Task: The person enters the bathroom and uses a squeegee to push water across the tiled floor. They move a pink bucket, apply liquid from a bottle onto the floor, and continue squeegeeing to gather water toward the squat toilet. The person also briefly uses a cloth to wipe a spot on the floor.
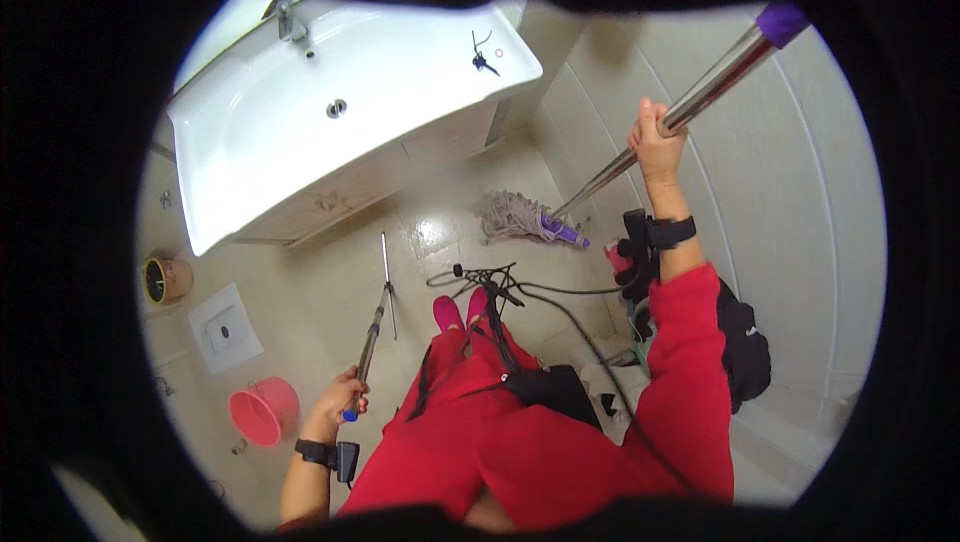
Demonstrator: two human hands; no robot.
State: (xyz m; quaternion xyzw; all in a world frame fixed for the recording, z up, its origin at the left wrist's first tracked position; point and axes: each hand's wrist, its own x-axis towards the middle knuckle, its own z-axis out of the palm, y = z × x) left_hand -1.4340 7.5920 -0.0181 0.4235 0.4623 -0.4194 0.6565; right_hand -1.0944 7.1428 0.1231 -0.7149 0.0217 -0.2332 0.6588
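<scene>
My right hand (658, 147) is wrapped round the metal pole of a string mop (515, 217). The mop slants down and away, and its grey strands and purple head rest on the floor. A purple grip tops the pole at the upper right. In my left hand (343, 397) is a floor squeegee (372, 342), held near its blue-capped end. Its thin crossbar points forward, low over or on the floor; I cannot tell whether it touches. Black straps with small devices sit on both wrists.
A white washbasin (400, 62) on a cabinet spans the front, with a small black tied cord (482, 57) on it. At the left are a pink bucket (265, 410), a floor-level toilet pan (225, 330) and a small bin (167, 280). Black cables (560, 302) hang before me.
</scene>
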